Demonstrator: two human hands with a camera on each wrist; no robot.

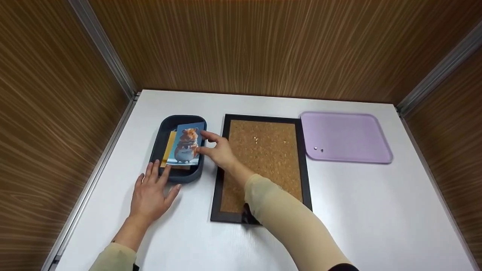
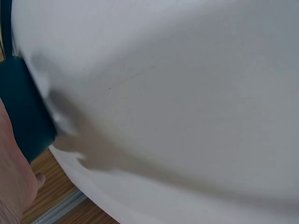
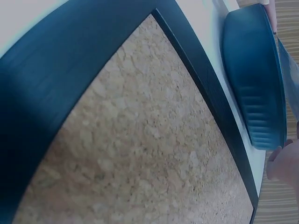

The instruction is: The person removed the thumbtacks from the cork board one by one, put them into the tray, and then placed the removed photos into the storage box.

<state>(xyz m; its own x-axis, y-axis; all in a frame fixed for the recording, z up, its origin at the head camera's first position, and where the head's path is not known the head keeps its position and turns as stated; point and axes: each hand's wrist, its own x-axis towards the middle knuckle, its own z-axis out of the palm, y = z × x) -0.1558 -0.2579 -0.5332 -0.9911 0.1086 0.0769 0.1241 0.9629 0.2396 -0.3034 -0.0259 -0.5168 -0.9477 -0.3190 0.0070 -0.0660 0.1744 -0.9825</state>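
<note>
A picture card (image 1: 185,145) with a hamster on a blue ground lies tilted over a dark blue bin (image 1: 157,145). My right hand (image 1: 220,150) pinches the card's right edge between thumb and fingers. Beneath it, a yellow card (image 1: 168,150) shows along the left side. With fingers spread, my left hand (image 1: 148,195) touches the bin's near-left rim. In the left wrist view the bin (image 2: 25,107) stands beside the left hand (image 2: 14,163). At the right wrist view's edge, the card (image 3: 290,77) shows above the bin (image 3: 252,79), near part of the right hand (image 3: 285,163).
A black-framed cork board (image 1: 263,169) lies right of the bin, under the right forearm, with small gold-coloured pins (image 1: 256,140) on it. Farther right, a lilac tray (image 1: 346,135) holds two tiny shiny pieces (image 1: 315,148). Wood-grain panels (image 1: 263,49) enclose the white table (image 1: 376,210).
</note>
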